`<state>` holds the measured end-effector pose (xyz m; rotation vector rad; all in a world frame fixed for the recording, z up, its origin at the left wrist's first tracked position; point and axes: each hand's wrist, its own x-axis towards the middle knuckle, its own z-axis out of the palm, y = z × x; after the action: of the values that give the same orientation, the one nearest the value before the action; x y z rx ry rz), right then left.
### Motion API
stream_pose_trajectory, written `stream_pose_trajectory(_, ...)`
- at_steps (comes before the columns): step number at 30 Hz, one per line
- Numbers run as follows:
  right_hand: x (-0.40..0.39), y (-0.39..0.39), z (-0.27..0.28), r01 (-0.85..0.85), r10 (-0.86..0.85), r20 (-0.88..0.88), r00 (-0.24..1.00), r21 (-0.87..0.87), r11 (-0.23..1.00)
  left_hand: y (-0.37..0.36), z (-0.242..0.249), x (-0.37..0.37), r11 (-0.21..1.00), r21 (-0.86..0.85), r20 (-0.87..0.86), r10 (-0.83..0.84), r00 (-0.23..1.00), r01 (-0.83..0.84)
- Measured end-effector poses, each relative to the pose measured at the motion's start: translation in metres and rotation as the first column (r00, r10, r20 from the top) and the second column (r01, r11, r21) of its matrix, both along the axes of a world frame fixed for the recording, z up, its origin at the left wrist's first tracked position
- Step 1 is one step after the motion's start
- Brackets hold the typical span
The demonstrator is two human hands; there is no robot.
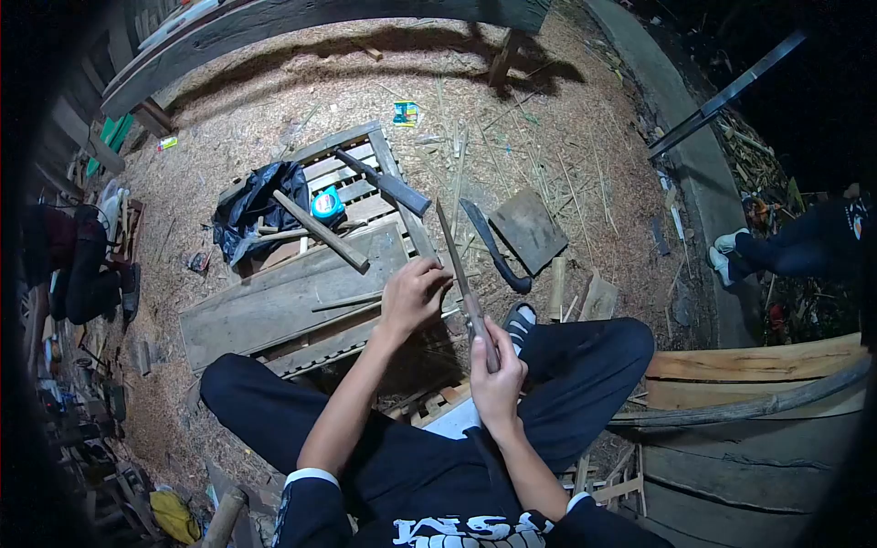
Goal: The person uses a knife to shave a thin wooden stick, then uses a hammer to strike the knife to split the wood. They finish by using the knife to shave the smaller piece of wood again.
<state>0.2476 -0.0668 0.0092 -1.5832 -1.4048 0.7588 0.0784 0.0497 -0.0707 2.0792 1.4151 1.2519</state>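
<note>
1. A slip is the main danger: the left hand (pixel 416 297) has its fingertips just beside the blade of a long knife (pixel 470 301), so a sudden turn of the handle could nick them.
2. The knife could also swing towards the crossed legs (pixel 585 370) if the grip loosened, since a foot (pixel 522 320) sits close by on the right.
3. The knife lies along the right hand (pixel 498 384) – handle in the palm, blade pointing forward and slightly left, away from the body.
4. The right hand is closed firmly round the handle, thumb lying along it.
5. The left hand is curled, fingers nearly together; whether it pinches anything thin, or touches the blade, I cannot tell.
6. Ahead and left, a pallet (pixel 388 151) bears a black bag (pixel 239 208) and a tape measure (pixel 325 203).
</note>
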Motion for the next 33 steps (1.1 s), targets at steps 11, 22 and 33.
stream_pose_trajectory(11, 0.004, -0.007, 0.018, -0.04, 0.041, 0.018, 0.999, -0.042, 0.998, -0.002, 0.001, 0.0, 0.998, -0.056, -0.035, 0.02, 0.999, -0.022)
stream_pose_trajectory(22, 0.006, -0.016, 0.017, -0.016, 0.017, 0.05, 0.999, -0.021, 1.0, -0.003, 0.004, 0.001, 0.997, -0.07, -0.01, 0.016, 1.0, -0.017)
stream_pose_trajectory(33, 0.006, -0.006, 0.013, -0.015, 0.015, -0.004, 1.0, -0.03, 0.999, -0.003, -0.005, 0.0, 0.998, -0.07, -0.028, -0.007, 1.0, 0.005)
